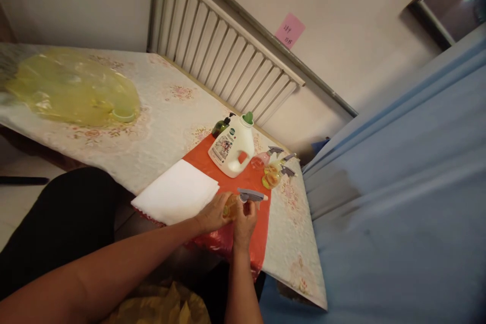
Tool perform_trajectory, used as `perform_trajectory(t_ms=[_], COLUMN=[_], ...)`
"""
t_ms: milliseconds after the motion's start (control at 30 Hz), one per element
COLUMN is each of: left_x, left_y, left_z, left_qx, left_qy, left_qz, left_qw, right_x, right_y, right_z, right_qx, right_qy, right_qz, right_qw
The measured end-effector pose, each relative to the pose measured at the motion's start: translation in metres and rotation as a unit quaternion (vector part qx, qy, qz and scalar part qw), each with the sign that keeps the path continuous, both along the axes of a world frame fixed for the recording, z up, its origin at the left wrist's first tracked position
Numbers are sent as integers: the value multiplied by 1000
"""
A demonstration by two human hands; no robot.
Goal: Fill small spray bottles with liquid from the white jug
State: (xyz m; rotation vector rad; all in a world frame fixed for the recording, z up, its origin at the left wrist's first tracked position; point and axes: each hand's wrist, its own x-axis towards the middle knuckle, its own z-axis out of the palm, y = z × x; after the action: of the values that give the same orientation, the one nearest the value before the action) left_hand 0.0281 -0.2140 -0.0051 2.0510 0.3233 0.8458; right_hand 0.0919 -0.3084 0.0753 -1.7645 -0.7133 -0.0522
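Note:
My left hand [214, 212] is wrapped around the orange-tinted body of a small spray bottle [230, 207]. At the neck, just under the grey trigger head [252, 195], the fingers of my right hand [245, 220] are closed on the same bottle. Both hands are above a red-orange sheet [260, 228]. A folded white cloth [176, 192] lies left of them. Beyond the hands stands a large white detergent jug [243, 139] with a green piece in its neck. My fingers hide part of the bottle.
Behind the jug stands a dark green pump bottle [220, 126]. To the right are a pink spray bottle [260, 161] and yellow spray bottles [271, 177]. A yellow plastic bag [76, 91] lies far left on the floral tablecloth [159, 111]. A radiator [216, 35] and blue curtain [398, 187] border the table.

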Motion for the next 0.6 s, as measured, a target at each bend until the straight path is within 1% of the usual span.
perform_trajectory(t_ms=[133,267,367,500,600], left_x=[0,0,-1,-4,-5], left_y=[0,0,0,-1,-1], left_z=[-1,1,4,11,14], left_qx=[3,-4,-10,-20,-24], left_qy=[-5,-3,-1,0,0], left_qz=[-3,-4,-7,-21,-8], left_qw=[1000,1000,1000,1000,1000], right_x=[1,-1,-2,-5,-7], right_y=[6,9,9,6,3], right_z=[-8,-14,-13,-7,0], right_qx=[37,36,32,16,-1], right_qy=[1,16,21,4,-7], right_qz=[-43,-58,-53,-28,-1], right_qw=[998,998,998,999,1000])
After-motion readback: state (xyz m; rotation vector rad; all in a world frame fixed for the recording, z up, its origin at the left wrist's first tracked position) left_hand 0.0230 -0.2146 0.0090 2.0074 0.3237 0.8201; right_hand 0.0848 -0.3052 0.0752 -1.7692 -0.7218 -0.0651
